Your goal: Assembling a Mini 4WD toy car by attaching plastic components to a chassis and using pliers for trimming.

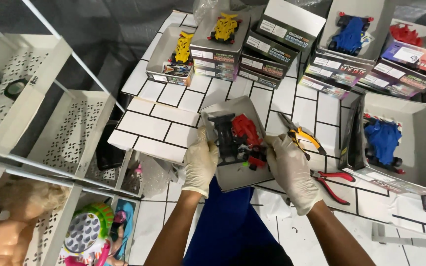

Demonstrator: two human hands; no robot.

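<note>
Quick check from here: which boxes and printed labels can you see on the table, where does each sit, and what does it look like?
Grey open box: held by left hand and right hand, red and black car parts inside.
Stacked boxes: far centre, dark sides with white label strips.
Yellow car boxes: far left.
Blue car box: right, open, grey tray.
Purple-lidded box: far right.

Bright even light, soft shadows, sharp centre, slight edge distortion

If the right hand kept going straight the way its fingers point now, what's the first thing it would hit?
Probably the red car body in the grey tray: the right hand points up-left into it, fingertips already at the parts, though depth is unclear.
</note>
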